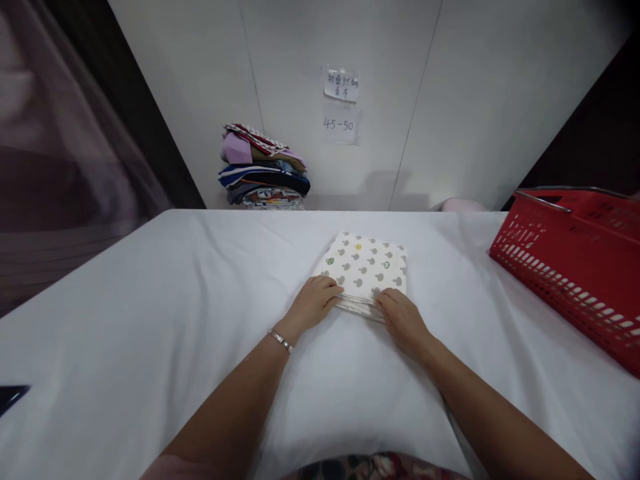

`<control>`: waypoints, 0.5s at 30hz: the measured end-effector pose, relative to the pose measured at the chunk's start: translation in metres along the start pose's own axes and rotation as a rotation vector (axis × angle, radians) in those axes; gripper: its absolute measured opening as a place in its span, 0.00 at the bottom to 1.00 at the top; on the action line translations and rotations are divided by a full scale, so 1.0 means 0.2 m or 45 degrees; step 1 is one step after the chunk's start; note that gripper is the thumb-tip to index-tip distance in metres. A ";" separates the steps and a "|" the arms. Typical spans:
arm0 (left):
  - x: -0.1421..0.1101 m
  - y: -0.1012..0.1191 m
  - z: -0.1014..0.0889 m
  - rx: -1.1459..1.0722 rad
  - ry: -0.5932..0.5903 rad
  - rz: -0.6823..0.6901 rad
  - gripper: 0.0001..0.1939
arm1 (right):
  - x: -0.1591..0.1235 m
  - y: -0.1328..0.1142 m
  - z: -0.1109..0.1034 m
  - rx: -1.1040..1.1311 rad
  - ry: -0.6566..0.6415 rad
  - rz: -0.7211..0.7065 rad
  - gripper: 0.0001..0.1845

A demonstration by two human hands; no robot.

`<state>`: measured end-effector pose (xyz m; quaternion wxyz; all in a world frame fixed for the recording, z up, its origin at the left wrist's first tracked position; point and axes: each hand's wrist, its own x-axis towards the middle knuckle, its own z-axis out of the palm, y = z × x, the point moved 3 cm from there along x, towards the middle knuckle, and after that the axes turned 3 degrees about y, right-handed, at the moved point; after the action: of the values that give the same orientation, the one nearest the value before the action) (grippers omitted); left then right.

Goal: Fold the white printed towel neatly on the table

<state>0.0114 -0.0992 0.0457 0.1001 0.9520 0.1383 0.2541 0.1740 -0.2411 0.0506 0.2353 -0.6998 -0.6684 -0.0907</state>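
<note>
A white cloth (364, 263) printed with small grey tree-like shapes and a few coloured marks lies folded into a flat, layered square on the white-covered table. Its near edge shows several stacked layers. My left hand (314, 301) pinches the near left corner, fingers closed on the fabric; a silver bracelet circles that wrist. At the near right corner, my right hand (401, 320) grips the layers between thumb and fingers. The undersides of both corners are hidden by my hands.
A red plastic basket (575, 267) with a metal handle stands at the right. Behind the table's far edge rises a stack of folded fabrics (265, 167). Paper notes (342, 123) hang on the wall. A dark flat object (13, 397) lies at the left edge.
</note>
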 end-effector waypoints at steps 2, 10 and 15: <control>0.00 0.00 0.00 0.008 0.015 -0.017 0.09 | 0.00 0.00 0.00 -0.003 -0.006 -0.015 0.12; 0.01 0.00 0.00 0.061 0.075 -0.032 0.10 | 0.00 -0.05 0.00 -0.015 -0.072 -0.079 0.10; 0.00 -0.02 -0.01 0.004 0.034 -0.030 0.11 | 0.00 -0.05 0.00 -0.012 -0.101 -0.073 0.10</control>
<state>0.0099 -0.0961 0.0462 0.0998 0.9469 0.1513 0.2655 0.1648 -0.2409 0.0521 0.2027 -0.6844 -0.6966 -0.0730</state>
